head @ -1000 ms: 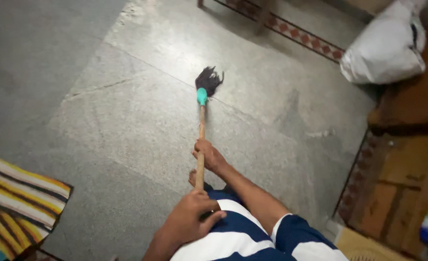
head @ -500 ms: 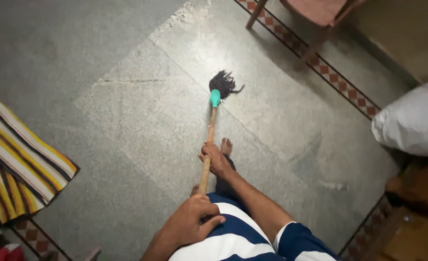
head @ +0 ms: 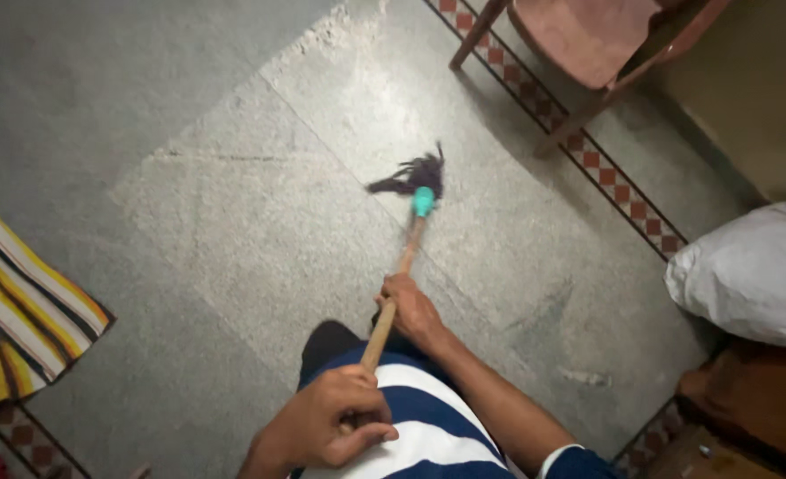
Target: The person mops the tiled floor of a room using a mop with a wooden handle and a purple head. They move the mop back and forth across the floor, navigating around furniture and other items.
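Striped mat (head: 20, 306) left; wooden chair (head: 588, 44), white sack (head: 752, 270) right

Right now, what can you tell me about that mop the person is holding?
The mop has a long, thin handle that looks like wood, a turquoise socket near the far end, and a small head of dark, stringy strands. It slants away from the person, its head down on the grey stone floor with strands flung to the left and blurred. The left hand wraps the near end close to the striped shirt; the right hand grips the handle farther along. Nothing else touches it.
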